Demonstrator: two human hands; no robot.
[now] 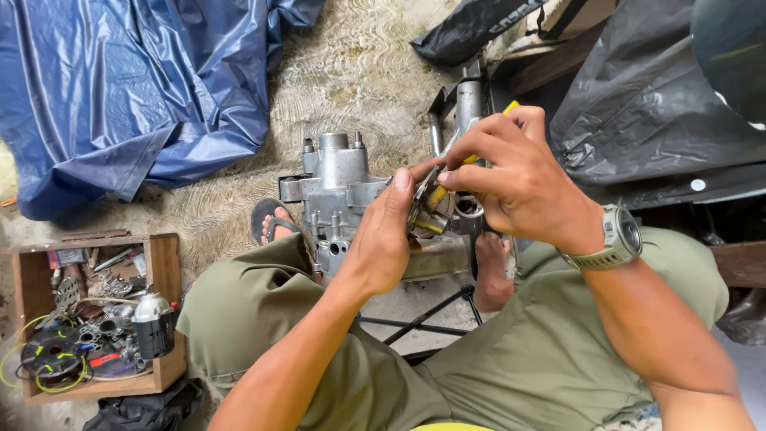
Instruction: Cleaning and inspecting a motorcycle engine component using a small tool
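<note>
I sit over a grey metal engine casing (335,187) resting on the ground between my feet. My left hand (383,239) grips a small round metal part with a brass-coloured centre (427,215) and holds it up in front of the casing. My right hand (511,172) pinches a yellow-handled tool (471,158) whose tip meets that round part. A watch with a pale green strap (614,239) is on my right wrist. My fingers hide most of the round part and the tool's tip.
A blue tarpaulin (128,88) covers the ground at upper left. A wooden box (163,263) full of small parts, wires and tools stands at lower left. Black plastic sheeting (662,104) lies at right. Sandy ground surrounds the casing.
</note>
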